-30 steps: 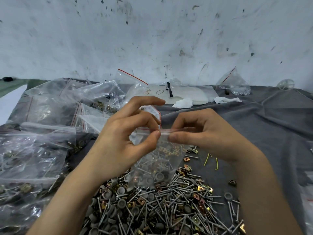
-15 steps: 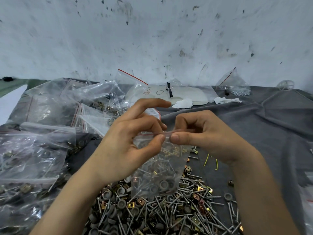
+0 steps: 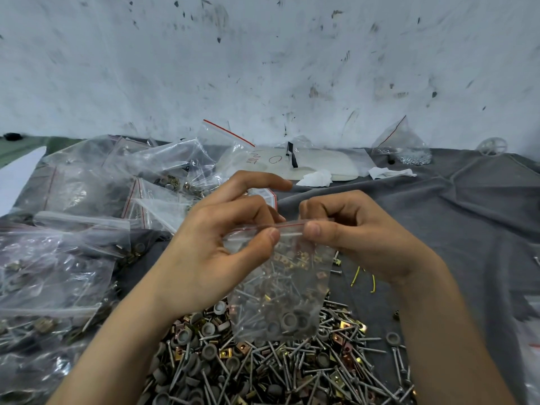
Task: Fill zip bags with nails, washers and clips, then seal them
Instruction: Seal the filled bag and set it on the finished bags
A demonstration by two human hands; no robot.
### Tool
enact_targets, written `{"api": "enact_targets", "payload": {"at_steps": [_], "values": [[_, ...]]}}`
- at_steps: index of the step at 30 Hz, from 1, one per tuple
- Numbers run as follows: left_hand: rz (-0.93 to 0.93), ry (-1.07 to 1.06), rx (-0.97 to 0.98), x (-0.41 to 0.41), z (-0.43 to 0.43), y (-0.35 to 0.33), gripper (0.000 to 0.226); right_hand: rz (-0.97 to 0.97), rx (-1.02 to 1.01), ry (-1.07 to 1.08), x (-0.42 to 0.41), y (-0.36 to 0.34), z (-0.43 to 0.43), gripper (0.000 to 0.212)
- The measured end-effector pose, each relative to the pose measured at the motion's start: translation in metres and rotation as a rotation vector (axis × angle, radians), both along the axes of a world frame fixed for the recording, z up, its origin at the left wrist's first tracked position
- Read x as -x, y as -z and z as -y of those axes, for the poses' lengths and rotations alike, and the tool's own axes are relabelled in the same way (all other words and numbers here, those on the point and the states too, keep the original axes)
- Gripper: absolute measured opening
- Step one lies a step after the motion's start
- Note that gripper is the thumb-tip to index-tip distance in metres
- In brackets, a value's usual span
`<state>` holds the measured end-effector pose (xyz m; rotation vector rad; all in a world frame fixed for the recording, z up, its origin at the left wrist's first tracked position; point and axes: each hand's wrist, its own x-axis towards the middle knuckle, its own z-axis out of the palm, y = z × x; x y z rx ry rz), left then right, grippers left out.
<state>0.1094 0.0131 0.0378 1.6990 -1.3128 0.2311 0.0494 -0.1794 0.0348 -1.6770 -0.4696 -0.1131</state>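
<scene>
A small clear zip bag point(image 3: 282, 299) with a red line at its top hangs between my hands; nails, grey washers and brass clips lie inside it. My left hand point(image 3: 216, 247) pinches the bag's top edge between thumb and fingers. My right hand point(image 3: 356, 232) pinches the same top strip just to the right of it, thumb in front. Below the bag a loose heap of nails, washers and clips point(image 3: 263, 366) covers the grey cloth point(image 3: 455, 229).
Many filled zip bags point(image 3: 61, 258) pile up on the left. At the back lie a white pad with red writing point(image 3: 309, 168), crumpled tissue point(image 3: 318, 178) and another bag with small metal parts point(image 3: 406, 147). A stained wall stands behind.
Both hands have lowered the bag slightly and my thumbs sit a little farther apart along the zip strip. The bag hangs a bit more to the right.
</scene>
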Motion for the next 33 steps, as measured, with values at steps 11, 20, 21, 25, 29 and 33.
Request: {"api": "enact_targets", "payload": {"at_steps": [11,20,21,25,29,33], "values": [[-0.017,-0.002,0.002,-0.001,0.0,0.001,0.021,0.007,-0.016,0.039,-0.003,0.002,0.001,0.033],[-0.082,0.015,-0.015,-0.006,0.0,0.004,0.024,0.005,0.114,0.054,-0.001,-0.003,-0.004,0.029],[-0.1,0.028,-0.008,-0.007,0.0,0.003,0.025,-0.001,0.105,0.073,0.0,-0.003,-0.003,0.029],[-0.253,0.052,0.011,-0.009,-0.001,0.004,0.034,-0.004,0.067,0.186,0.0,-0.001,0.003,0.039],[-0.422,0.021,0.026,-0.013,-0.001,0.009,0.041,-0.068,-0.005,0.174,-0.004,0.003,0.004,0.029],[-0.641,-0.062,0.159,-0.026,-0.006,0.015,0.035,-0.158,-0.05,0.244,-0.007,0.006,0.009,0.03]]}}
